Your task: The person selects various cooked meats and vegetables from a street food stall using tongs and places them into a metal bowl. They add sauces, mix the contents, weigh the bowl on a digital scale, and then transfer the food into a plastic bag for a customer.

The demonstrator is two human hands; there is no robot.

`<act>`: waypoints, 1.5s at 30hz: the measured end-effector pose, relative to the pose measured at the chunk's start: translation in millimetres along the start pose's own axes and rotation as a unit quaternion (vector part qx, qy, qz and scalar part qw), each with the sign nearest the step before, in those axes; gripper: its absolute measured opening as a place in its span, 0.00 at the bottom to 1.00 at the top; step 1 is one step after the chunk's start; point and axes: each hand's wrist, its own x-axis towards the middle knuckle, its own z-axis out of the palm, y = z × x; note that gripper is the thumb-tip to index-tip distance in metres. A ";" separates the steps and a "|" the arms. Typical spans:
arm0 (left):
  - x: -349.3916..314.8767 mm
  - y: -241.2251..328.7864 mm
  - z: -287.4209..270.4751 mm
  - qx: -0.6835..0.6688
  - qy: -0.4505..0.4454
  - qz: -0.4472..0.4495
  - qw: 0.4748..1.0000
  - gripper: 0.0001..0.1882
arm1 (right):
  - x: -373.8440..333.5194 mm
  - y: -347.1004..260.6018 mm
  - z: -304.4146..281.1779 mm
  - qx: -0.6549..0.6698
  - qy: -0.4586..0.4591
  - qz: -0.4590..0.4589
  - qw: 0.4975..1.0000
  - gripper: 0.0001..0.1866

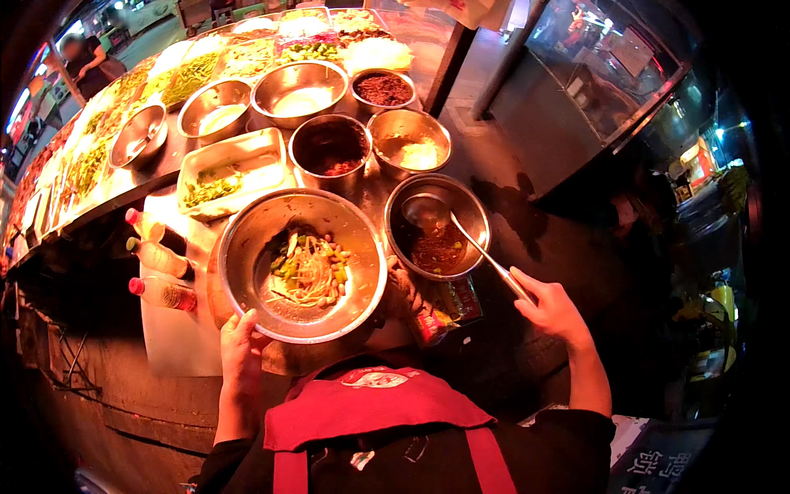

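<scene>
Right fingers point(527, 283) around ladle handle point(487, 254)

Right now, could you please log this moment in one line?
left hand: holds large bowl | right hand: holds ladle | ladle head: in or over liquid bowl | large bowl: food

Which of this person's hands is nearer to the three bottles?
Left. The left hand, holding the large bowl, is just right of the bottles; the right hand, holding the ladle, is much farther right.
</scene>
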 end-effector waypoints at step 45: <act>48.7 5.3 36.6 -0.046 -0.017 0.047 0.998 0.04 | 134.5 -43.6 26.7 0.210 0.024 -0.123 0.970 0.27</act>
